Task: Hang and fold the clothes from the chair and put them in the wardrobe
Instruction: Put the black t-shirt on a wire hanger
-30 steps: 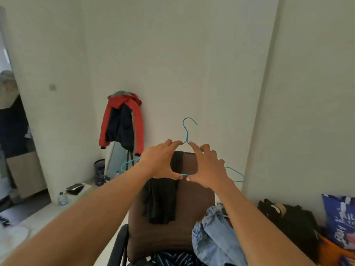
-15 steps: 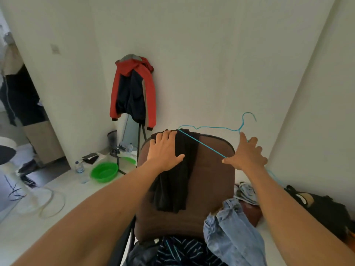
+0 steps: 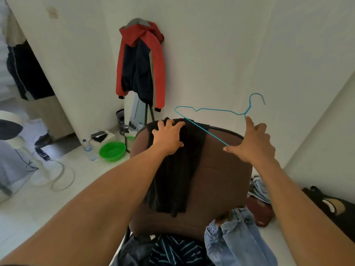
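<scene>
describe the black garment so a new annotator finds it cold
Find the brown chair in the middle of the view. The black garment hangs over the left part of its backrest, its top gripped by the left hand, with the blue hanger held by the right hand crossing it. Unlike the jeans heaped at the seat, it is plain black and draped.

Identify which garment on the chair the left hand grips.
The black garment draped over the backrest; the left hand grips its top. The jeans and striped garment lie lower down, untouched.
</scene>
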{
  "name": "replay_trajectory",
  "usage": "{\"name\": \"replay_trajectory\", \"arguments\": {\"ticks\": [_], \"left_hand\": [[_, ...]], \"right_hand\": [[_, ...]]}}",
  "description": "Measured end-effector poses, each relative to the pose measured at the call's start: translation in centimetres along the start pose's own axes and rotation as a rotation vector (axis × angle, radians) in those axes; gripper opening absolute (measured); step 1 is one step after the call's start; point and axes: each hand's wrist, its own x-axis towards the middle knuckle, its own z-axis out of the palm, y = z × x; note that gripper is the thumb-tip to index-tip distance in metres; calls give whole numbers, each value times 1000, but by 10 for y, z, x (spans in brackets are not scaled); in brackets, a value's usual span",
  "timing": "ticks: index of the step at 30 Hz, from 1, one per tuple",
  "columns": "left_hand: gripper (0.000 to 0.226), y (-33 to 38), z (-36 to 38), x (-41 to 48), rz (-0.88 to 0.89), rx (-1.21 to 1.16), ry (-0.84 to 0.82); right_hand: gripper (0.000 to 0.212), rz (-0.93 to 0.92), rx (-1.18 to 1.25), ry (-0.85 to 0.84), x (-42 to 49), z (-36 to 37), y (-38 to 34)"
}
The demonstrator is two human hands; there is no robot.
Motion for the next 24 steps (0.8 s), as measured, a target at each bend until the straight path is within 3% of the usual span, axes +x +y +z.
{"name": "replay_trajectory", "arguments": {"ticks": [6, 11, 24], "left_hand": [[42, -11, 2, -5, 85, -261, 121], [37, -16, 18, -44, 139, -375, 154], [39, -38, 110, -130, 118, -458, -52]], "right_hand": [[126, -42, 9, -46, 0, 12, -28], [124, -66, 16, -50, -14, 18, -44], [123, -82, -31, -26, -32, 29, -45]]}}
